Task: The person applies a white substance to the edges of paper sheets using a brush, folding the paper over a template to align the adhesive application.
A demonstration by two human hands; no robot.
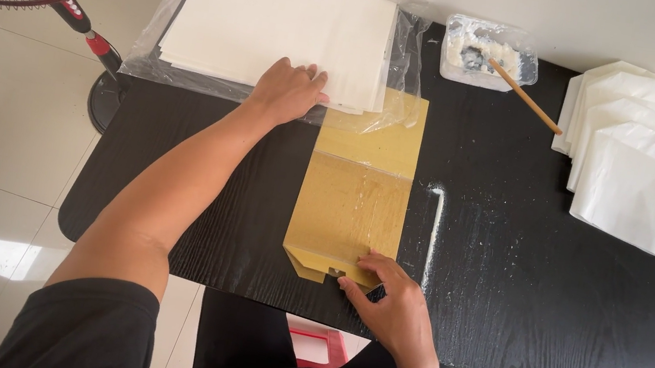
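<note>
Fingers (314, 77) of the left hand (285, 91) are laid flat, ungrasping, on the white paper stack (278, 23), while the right hand (392, 304) pins the near end of the yellow-brown cardboard template (350, 205), long axis running away across the black desk (547, 289).

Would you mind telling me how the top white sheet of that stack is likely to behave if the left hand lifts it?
The top white sheet looks thin, so it would probably droop rather than stay flat. It seems light and may slide easily off the stack, since the left hand rests on its near edge. The clear plastic wrap beneath looks smooth, so the whole stack might shift too.
</note>
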